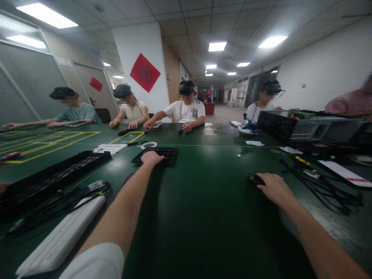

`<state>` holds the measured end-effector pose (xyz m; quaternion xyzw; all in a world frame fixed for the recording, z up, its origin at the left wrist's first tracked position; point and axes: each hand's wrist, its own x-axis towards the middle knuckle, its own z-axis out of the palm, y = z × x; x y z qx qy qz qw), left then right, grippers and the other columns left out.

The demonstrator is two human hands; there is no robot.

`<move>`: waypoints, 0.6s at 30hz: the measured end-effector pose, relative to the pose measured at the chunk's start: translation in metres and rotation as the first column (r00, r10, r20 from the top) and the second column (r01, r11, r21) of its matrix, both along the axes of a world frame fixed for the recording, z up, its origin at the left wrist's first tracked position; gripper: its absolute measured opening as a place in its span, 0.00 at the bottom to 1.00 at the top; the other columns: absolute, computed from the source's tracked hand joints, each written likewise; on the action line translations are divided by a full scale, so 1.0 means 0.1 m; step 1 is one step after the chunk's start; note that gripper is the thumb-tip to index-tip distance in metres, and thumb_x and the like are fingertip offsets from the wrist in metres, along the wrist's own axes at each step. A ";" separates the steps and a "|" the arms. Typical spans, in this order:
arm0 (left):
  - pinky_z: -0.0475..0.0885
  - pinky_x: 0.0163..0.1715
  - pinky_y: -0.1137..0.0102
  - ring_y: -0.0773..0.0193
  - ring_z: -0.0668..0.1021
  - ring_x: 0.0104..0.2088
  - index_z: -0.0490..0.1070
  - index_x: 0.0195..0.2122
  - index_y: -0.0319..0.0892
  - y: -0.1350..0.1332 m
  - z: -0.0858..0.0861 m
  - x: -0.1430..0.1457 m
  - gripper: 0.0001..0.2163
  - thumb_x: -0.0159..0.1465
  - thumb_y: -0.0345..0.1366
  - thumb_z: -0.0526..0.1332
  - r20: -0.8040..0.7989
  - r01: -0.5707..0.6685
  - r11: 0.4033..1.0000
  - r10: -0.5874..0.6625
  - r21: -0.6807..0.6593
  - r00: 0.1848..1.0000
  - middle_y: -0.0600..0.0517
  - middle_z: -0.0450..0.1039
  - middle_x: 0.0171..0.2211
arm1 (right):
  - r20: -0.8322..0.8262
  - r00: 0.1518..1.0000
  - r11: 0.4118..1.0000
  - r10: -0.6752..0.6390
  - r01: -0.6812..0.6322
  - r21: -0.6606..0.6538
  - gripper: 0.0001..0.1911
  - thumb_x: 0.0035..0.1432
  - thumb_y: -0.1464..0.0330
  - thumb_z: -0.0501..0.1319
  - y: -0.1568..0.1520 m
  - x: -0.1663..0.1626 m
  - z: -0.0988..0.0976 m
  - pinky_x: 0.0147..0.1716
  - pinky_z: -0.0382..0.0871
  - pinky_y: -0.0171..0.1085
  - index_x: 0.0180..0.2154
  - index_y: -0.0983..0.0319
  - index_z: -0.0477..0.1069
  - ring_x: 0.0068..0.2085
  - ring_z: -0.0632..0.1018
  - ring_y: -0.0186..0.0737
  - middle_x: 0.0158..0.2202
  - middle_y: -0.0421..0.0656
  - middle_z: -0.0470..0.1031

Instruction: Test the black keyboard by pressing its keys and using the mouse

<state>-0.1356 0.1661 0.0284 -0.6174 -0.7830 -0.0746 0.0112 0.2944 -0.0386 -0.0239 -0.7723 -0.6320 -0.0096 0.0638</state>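
My left hand (152, 158) reaches far forward and rests on the near edge of a black tray (158, 155) on the green table (203, 217). Its fingers are hidden behind the back of the hand. My right hand (274, 188) lies further right with its fingers curled over a small black object (255, 179) on the table. A white tape ring (148, 145) lies just beyond the tray.
A long black tray (52, 176), cables (72, 195) and a white bar (62, 236) lie at my left. Black cables (316, 182), a yellow-handled tool (302, 160) and instruments (308, 130) sit at the right. Several people sit across the table.
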 end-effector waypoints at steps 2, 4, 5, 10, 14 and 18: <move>0.66 0.37 0.64 0.46 0.72 0.43 0.72 0.36 0.31 -0.09 0.04 0.14 0.27 0.50 0.54 0.57 0.000 0.049 0.998 -0.049 0.048 0.999 0.34 0.70 0.41 | -0.116 0.991 0.996 0.064 -0.057 0.062 0.23 0.52 0.66 0.53 0.01 -0.04 0.03 0.50 0.59 0.51 0.50 0.66 0.64 0.51 0.66 0.53 0.49 0.50 0.68; 0.66 0.35 0.65 0.48 0.72 0.41 0.71 0.34 0.31 -0.27 0.08 0.36 0.28 0.51 0.56 0.54 0.023 0.137 0.983 -0.141 0.120 0.990 0.36 0.71 0.39 | -0.265 0.951 0.981 0.157 -0.119 0.154 0.24 0.51 0.66 0.54 0.02 -0.15 0.08 0.52 0.59 0.48 0.51 0.66 0.63 0.51 0.66 0.50 0.50 0.50 0.68; 0.66 0.33 0.66 0.50 0.73 0.39 0.70 0.34 0.32 -0.39 0.09 0.48 0.28 0.53 0.57 0.53 0.049 0.199 0.966 -0.209 0.164 0.977 0.37 0.71 0.37 | -0.347 0.915 0.972 0.205 -0.148 0.185 0.25 0.51 0.66 0.54 0.02 -0.23 0.11 0.52 0.58 0.47 0.51 0.66 0.62 0.52 0.66 0.48 0.50 0.49 0.67; 0.64 0.31 0.70 0.59 0.72 0.35 0.68 0.36 0.39 -1.20 0.01 1.10 0.24 0.53 0.57 0.54 0.246 0.515 0.803 -0.587 0.300 0.771 0.47 0.69 0.35 | -0.663 0.646 0.924 0.378 -0.305 0.229 0.25 0.49 0.67 0.56 -0.07 -0.68 0.27 0.55 0.55 0.46 0.50 0.63 0.62 0.52 0.67 0.44 0.51 0.46 0.66; 0.65 0.33 0.68 0.61 0.70 0.35 0.65 0.39 0.39 -1.71 -0.11 1.35 0.23 0.53 0.54 0.56 0.332 0.629 0.689 -0.725 0.361 0.604 0.48 0.68 0.35 | -0.842 0.368 0.895 0.394 -0.361 0.261 0.20 0.45 0.66 0.59 -0.20 -0.90 0.25 0.52 0.61 0.48 0.43 0.62 0.67 0.49 0.70 0.46 0.47 0.46 0.70; 0.65 0.36 0.67 0.61 0.70 0.36 0.64 0.40 0.38 -1.91 -0.19 1.38 0.22 0.55 0.52 0.55 0.359 0.679 0.636 -0.770 0.367 0.527 0.48 0.66 0.36 | -0.932 0.083 0.894 0.354 -0.324 0.310 0.15 0.46 0.65 0.58 -0.18 -0.96 0.05 0.49 0.65 0.45 0.40 0.59 0.68 0.47 0.73 0.44 0.45 0.43 0.73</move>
